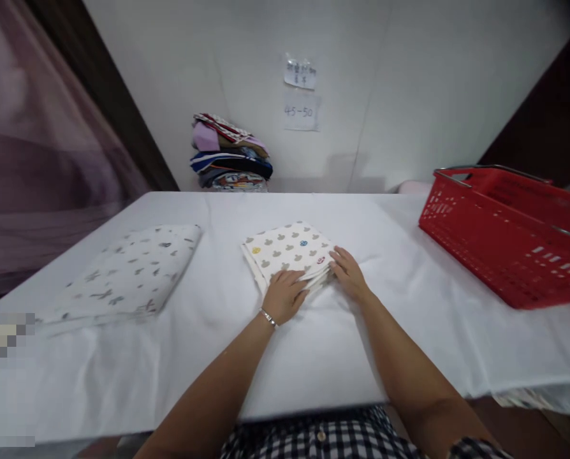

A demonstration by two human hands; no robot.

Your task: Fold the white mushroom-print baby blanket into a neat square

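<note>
A folded white cloth (pixel 289 248) with grey mouse-head shapes and a few coloured ones lies on the white-covered table in front of me. My left hand (pixel 285 296) rests at its near edge, fingers stretched over the fold. Against the right corner is my right hand (pixel 350 274), its fingers extended and touching the layered edge. Neither hand is closed around the cloth. The layers under my fingertips are partly hidden. To the left lies another folded white cloth (pixel 132 271) with small grey-brown prints.
A red plastic basket (pixel 495 236) stands at the table's right side. Behind the far edge is a stack of folded fabrics (pixel 232 156) against the wall. Two paper notes (pixel 301 111) hang on the wall. A purple curtain (pixel 41 140) hangs at left. The white tablecloth (pixel 208 350) is slightly wrinkled.
</note>
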